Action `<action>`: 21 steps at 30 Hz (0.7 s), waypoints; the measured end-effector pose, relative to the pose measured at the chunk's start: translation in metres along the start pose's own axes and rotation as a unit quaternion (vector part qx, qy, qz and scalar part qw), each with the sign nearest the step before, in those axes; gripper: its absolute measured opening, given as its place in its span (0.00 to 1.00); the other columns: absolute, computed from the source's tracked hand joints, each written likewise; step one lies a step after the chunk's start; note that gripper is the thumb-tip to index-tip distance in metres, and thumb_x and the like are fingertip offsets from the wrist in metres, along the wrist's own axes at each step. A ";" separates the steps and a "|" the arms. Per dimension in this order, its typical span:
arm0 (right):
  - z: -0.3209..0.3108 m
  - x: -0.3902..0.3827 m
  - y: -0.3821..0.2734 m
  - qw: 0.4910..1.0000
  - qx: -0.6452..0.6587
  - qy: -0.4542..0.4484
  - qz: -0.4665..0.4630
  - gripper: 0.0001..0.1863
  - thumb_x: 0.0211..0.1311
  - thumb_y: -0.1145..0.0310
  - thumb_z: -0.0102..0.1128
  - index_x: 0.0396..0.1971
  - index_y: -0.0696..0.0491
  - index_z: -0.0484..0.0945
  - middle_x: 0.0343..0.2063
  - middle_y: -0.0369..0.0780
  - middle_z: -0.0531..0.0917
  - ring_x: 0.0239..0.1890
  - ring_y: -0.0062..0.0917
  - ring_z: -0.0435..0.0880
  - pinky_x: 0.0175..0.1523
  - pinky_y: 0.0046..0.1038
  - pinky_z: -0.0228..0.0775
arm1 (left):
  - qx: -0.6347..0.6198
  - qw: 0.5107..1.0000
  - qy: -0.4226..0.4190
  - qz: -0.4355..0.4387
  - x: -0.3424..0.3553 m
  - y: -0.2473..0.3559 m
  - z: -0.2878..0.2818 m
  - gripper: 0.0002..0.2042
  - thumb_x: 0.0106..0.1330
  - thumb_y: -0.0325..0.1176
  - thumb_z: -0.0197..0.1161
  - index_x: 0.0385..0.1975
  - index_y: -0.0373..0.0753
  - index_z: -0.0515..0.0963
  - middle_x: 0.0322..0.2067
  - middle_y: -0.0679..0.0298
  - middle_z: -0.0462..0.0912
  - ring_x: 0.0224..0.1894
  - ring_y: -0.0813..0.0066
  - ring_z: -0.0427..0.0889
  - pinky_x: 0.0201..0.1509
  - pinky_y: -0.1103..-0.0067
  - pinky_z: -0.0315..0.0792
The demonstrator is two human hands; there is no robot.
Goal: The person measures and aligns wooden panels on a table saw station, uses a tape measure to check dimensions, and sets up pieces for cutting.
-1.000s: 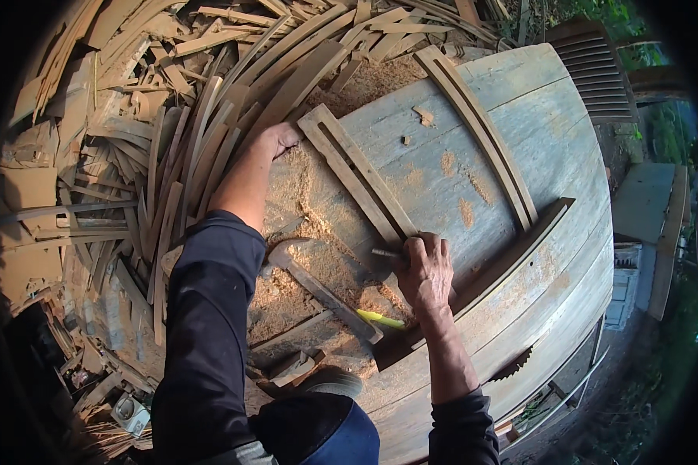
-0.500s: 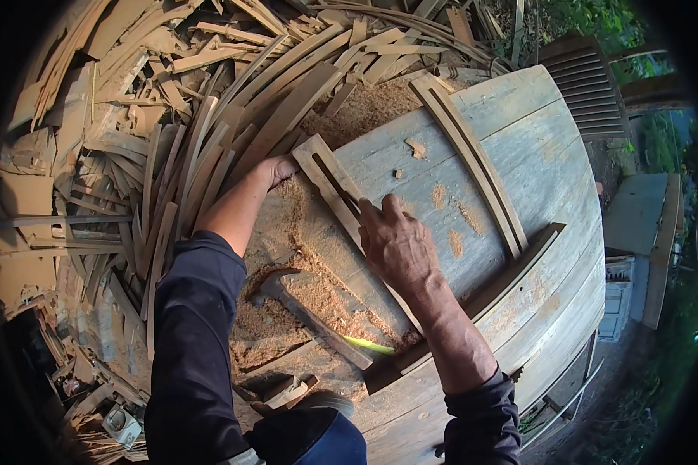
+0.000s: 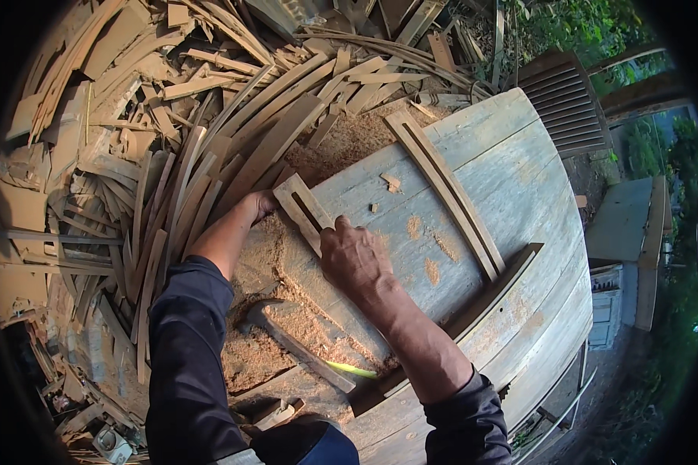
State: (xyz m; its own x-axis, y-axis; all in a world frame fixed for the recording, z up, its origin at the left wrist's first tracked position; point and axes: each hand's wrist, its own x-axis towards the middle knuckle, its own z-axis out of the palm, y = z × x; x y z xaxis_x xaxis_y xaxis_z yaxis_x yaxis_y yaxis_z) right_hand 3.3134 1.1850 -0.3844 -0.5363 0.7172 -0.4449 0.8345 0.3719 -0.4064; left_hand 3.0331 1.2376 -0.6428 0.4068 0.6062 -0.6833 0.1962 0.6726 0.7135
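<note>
A pale wooden strip with a long narrow slot point(image 3: 301, 209) lies across the bench of grey planks point(image 3: 512, 167). My left hand point(image 3: 262, 204) is closed at the strip's far left end, its fingertips partly hidden by the wood. Over the slot, my right hand point(image 3: 355, 254) is curled into a fist; whatever it holds is hidden under the fingers. Sawdust point(image 3: 306, 310) covers the bench between my forearms. On it rests a hammer-like tool with a dark curved head and wooden handle point(image 3: 310, 353), next to a yellow-green curved thing point(image 3: 352, 369).
A second slotted strip point(image 3: 446, 190) lies farther right, its near end by a long bench opening with a raised dark-edged board point(image 3: 500, 291). A wooden hand plane point(image 3: 278, 415) sits near my body. Piled offcuts point(image 3: 186, 167) crowd the left and far sides.
My right hand has moved along the strip toward its far left end, closer to my left hand. The whole view has shifted, so the bench appears lower and farther left.
</note>
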 end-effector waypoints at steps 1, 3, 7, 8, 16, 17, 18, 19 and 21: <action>0.002 0.001 0.002 0.999 0.003 -0.043 0.009 0.11 0.66 0.70 0.51 0.41 0.59 0.79 0.45 0.50 0.73 0.46 0.43 0.80 0.49 0.41 0.80 | 0.004 1.000 0.000 -0.003 0.000 -0.001 0.000 0.22 0.63 0.36 0.70 0.55 0.34 0.80 0.52 0.58 0.85 0.50 0.65 0.84 0.53 0.65 0.80; 0.014 0.002 0.002 0.997 -0.035 0.046 -0.047 0.11 0.66 0.70 0.51 0.40 0.59 0.80 0.47 0.51 0.74 0.50 0.44 0.80 0.50 0.42 0.80 | 0.011 1.000 0.003 -0.005 0.001 -0.004 -0.001 0.22 0.63 0.37 0.70 0.55 0.34 0.80 0.52 0.58 0.85 0.50 0.65 0.84 0.53 0.65 0.79; 0.035 0.026 0.006 0.972 -0.190 0.101 -0.100 0.14 0.69 0.70 0.47 0.47 0.57 0.78 0.52 0.53 0.74 0.53 0.45 0.78 0.56 0.45 0.75 | 0.027 0.999 -0.005 -0.015 0.006 -0.007 -0.003 0.21 0.63 0.37 0.70 0.54 0.34 0.80 0.52 0.58 0.85 0.50 0.64 0.84 0.53 0.65 0.79; 0.037 0.034 0.007 0.951 -0.245 0.109 -0.153 0.14 0.70 0.70 0.46 0.48 0.56 0.78 0.53 0.53 0.74 0.52 0.46 0.78 0.58 0.46 0.74 | 0.032 0.999 -0.006 -0.018 0.007 -0.006 -0.004 0.21 0.63 0.37 0.69 0.54 0.35 0.80 0.51 0.58 0.85 0.50 0.64 0.84 0.53 0.65 0.79; 0.035 0.033 0.007 0.991 -0.041 0.072 -0.102 0.12 0.72 0.68 0.44 0.46 0.52 0.76 0.45 0.51 0.76 0.50 0.47 0.78 0.53 0.45 0.77 | 0.047 0.998 -0.009 -0.033 0.014 -0.002 0.000 0.21 0.63 0.37 0.68 0.54 0.35 0.80 0.51 0.57 0.85 0.50 0.63 0.84 0.54 0.64 0.79; 0.035 0.032 0.007 0.988 -0.032 0.112 -0.097 0.12 0.72 0.68 0.44 0.46 0.52 0.76 0.45 0.51 0.76 0.50 0.47 0.78 0.53 0.45 0.77 | 0.047 0.998 -0.011 -0.034 0.015 -0.003 0.000 0.21 0.64 0.38 0.68 0.54 0.35 0.80 0.51 0.57 0.85 0.50 0.62 0.84 0.54 0.64 0.79; 0.033 0.034 0.007 0.995 0.021 0.080 -0.058 0.14 0.69 0.70 0.46 0.51 0.53 0.75 0.45 0.52 0.76 0.46 0.45 0.81 0.52 0.44 0.77 | 0.048 0.998 -0.009 -0.035 0.015 -0.003 0.000 0.21 0.64 0.38 0.68 0.54 0.35 0.80 0.51 0.57 0.85 0.50 0.62 0.84 0.54 0.64 0.79; 0.032 0.035 0.007 0.997 0.062 0.037 -0.011 0.17 0.67 0.72 0.48 0.55 0.54 0.73 0.44 0.54 0.77 0.42 0.43 0.83 0.51 0.42 0.76 | 0.049 0.998 -0.010 -0.036 0.016 -0.004 0.000 0.21 0.64 0.38 0.68 0.54 0.35 0.81 0.51 0.57 0.85 0.50 0.62 0.84 0.54 0.64 0.79; 0.031 0.037 0.007 0.998 0.059 0.026 -0.019 0.15 0.68 0.71 0.48 0.52 0.55 0.73 0.43 0.54 0.77 0.39 0.44 0.83 0.48 0.43 0.77 | 0.051 0.998 -0.008 -0.037 0.017 -0.006 -0.001 0.20 0.64 0.38 0.68 0.54 0.35 0.81 0.51 0.57 0.85 0.50 0.62 0.84 0.54 0.64 0.79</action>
State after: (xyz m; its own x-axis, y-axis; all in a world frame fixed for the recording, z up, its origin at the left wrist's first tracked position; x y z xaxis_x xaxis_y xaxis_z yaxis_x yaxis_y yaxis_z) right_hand 3.2955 1.1959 -0.4279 -0.5572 0.7353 -0.3859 0.7913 0.3292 -0.5153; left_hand 3.0380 1.2444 -0.6590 0.4024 0.5496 -0.7321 0.3156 0.6674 0.6745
